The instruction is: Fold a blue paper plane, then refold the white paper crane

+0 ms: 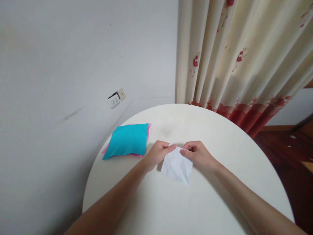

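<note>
A small sheet of white paper with crease marks is held just above the table, its lower corner pointing toward me. My left hand pinches its upper left corner, thumb on top. At the upper right edge, my right hand grips the same sheet between thumb and curled fingers. The fingers under the paper are partly hidden. To the left of my left hand lies a sheet of blue paper, with pink paper showing from beneath its edges.
The round white table stands against a pale wall. On that wall is a power socket. A cream curtain with red flowers hangs behind the table's far right edge. Dark floor shows at the right.
</note>
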`<move>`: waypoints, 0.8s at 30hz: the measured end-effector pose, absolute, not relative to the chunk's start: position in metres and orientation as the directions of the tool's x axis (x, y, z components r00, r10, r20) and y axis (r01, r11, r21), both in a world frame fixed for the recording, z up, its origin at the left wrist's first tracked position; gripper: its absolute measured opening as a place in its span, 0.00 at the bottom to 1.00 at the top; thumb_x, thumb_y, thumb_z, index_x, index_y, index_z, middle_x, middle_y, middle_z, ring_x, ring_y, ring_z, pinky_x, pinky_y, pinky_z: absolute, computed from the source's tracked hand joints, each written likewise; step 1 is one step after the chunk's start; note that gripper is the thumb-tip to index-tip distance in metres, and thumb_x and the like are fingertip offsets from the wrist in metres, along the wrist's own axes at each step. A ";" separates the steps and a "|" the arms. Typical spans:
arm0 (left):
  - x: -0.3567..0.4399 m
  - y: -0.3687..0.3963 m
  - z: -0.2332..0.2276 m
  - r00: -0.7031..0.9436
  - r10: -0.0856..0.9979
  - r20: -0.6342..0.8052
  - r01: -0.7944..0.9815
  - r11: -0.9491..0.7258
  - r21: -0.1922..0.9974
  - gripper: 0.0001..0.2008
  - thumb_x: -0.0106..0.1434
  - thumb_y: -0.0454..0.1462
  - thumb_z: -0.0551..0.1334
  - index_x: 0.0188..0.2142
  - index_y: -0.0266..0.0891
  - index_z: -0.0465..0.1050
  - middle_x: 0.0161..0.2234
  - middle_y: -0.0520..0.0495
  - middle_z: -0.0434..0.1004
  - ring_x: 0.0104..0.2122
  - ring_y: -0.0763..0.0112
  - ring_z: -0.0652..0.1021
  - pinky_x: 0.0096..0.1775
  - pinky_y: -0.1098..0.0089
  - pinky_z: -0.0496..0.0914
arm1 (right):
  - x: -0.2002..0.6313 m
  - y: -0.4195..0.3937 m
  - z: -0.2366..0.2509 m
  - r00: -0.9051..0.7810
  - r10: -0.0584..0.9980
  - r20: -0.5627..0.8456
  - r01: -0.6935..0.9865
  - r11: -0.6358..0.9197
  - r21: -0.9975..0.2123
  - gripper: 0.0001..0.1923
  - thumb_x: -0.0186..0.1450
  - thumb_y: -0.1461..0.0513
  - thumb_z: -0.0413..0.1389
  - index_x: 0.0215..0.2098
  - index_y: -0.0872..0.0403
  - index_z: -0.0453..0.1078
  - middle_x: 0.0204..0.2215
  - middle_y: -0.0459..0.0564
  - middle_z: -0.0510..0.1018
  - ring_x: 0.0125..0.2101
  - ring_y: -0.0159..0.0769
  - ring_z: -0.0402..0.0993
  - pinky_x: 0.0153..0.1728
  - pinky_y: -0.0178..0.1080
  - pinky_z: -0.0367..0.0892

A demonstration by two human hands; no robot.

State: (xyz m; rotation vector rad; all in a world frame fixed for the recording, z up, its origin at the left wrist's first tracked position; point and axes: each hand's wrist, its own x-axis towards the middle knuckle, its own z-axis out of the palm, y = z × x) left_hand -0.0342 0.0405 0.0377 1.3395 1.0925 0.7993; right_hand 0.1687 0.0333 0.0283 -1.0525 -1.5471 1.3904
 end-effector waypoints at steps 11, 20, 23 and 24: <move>-0.035 0.045 0.039 0.309 0.940 -0.143 -0.073 0.174 0.982 0.27 0.57 0.57 0.66 0.33 0.32 0.80 0.30 0.42 0.81 0.29 0.66 0.78 0.36 0.68 0.71 | 0.174 0.036 0.036 -0.282 0.959 0.020 0.063 0.039 -0.997 0.16 0.56 0.52 0.64 0.23 0.57 0.73 0.20 0.46 0.75 0.21 0.30 0.65 0.23 0.34 0.57; -0.032 0.040 0.032 0.277 0.935 -0.220 0.024 0.222 0.975 0.22 0.50 0.47 0.75 0.38 0.33 0.82 0.35 0.40 0.84 0.29 0.64 0.81 0.30 0.70 0.71 | 0.162 0.034 0.029 -0.127 0.989 -0.077 -0.154 -0.096 -0.983 0.29 0.51 0.54 0.70 0.48 0.55 0.72 0.25 0.47 0.79 0.24 0.34 0.73 0.25 0.35 0.66; -0.031 0.043 0.031 0.186 0.969 -0.162 -0.046 0.174 0.984 0.22 0.49 0.46 0.75 0.39 0.32 0.82 0.37 0.38 0.84 0.33 0.60 0.82 0.34 0.67 0.74 | 0.159 0.030 0.030 -0.267 0.955 -0.131 -0.175 -0.182 -0.968 0.24 0.50 0.53 0.71 0.39 0.59 0.76 0.29 0.52 0.81 0.27 0.36 0.75 0.30 0.38 0.69; -0.031 0.044 0.031 0.160 0.977 -0.144 -0.066 0.156 0.986 0.22 0.49 0.46 0.75 0.39 0.32 0.82 0.38 0.38 0.84 0.34 0.59 0.82 0.35 0.66 0.74 | 0.158 0.030 0.030 -0.299 0.943 -0.142 -0.159 -0.196 -0.968 0.22 0.50 0.52 0.70 0.35 0.60 0.77 0.29 0.53 0.82 0.27 0.36 0.75 0.30 0.38 0.68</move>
